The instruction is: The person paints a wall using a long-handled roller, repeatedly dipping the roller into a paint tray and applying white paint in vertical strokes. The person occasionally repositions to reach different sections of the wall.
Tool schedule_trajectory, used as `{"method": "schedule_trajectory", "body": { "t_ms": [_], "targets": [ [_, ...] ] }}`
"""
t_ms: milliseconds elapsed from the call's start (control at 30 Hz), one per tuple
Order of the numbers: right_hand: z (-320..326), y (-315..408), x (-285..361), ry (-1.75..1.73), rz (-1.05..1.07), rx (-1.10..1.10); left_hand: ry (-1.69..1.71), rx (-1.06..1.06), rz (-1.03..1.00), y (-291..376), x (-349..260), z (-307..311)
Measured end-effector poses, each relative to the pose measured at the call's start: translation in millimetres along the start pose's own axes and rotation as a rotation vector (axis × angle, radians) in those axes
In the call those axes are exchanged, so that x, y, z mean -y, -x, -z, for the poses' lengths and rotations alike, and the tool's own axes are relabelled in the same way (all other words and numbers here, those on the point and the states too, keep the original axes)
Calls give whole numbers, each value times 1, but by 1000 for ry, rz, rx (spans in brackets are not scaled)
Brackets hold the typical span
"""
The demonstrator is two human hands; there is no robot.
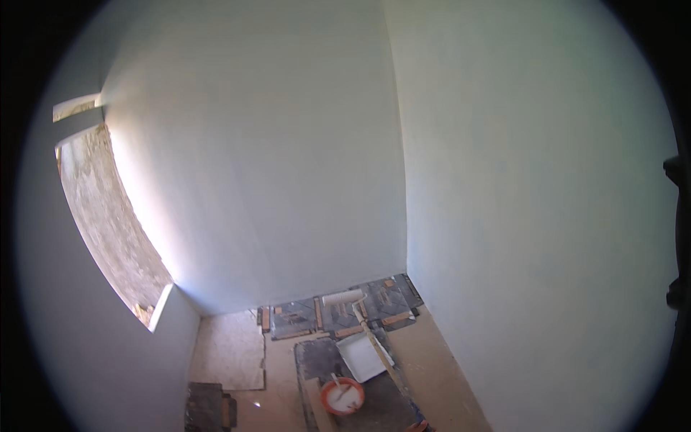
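A paint roller [344,297] with a white sleeve is on a long pole [384,356] that slants down to the bottom edge. There, a small part of what looks like my right hand [418,426] is closed around the pole's lower end. My left hand is out of view. Beneath the pole lies a white paint tray [363,357] on a dark floor covering. Left of the tray stands an orange-red bowl [324,398] of white paint, with a brush or similar handled tool [338,382] in it.
Pale painted walls [259,178] meet in a corner ahead. At the left is a window opening [116,216] with a sill. Patterned coverings [294,316] lie along the far wall, and a light sheet [232,351] is on the floor at left. A board [317,402] lies beside the bowl.
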State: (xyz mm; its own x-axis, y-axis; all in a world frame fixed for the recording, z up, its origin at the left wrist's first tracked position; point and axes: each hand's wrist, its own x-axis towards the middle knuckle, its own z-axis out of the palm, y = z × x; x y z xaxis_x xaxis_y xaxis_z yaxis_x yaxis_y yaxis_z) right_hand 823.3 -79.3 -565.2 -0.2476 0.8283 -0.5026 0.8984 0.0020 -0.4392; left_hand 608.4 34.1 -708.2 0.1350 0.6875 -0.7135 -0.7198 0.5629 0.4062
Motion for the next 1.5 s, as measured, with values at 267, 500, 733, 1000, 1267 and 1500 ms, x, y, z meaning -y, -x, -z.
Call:
{"method": "schedule_trajectory", "body": {
  "t_ms": [267, 500, 733, 1000, 1267, 1500],
  "targets": [
    [-134, -23, 148, -87, 15, -174, -394, 254, -563, 131, -293, 81],
    [-316, -11, 323, -266, -90, -440, -337, 198, -1044, 296, -550, 159],
    [-447, 50, 424, -654, -12, -742, -190, 80, -1392, 377, -706, 182],
    [-494, 73, 466, -44, -50, -625, -295, -70, -1402, 384, -772, 231],
    [-534, 49, 518, -203, -104, -509, -359, 75, -1315, 370, -811, 273],
    [-569, -39, 543, 214, -129, -609, -423, 137, -1242, 335, -863, 275]
  ]
}}
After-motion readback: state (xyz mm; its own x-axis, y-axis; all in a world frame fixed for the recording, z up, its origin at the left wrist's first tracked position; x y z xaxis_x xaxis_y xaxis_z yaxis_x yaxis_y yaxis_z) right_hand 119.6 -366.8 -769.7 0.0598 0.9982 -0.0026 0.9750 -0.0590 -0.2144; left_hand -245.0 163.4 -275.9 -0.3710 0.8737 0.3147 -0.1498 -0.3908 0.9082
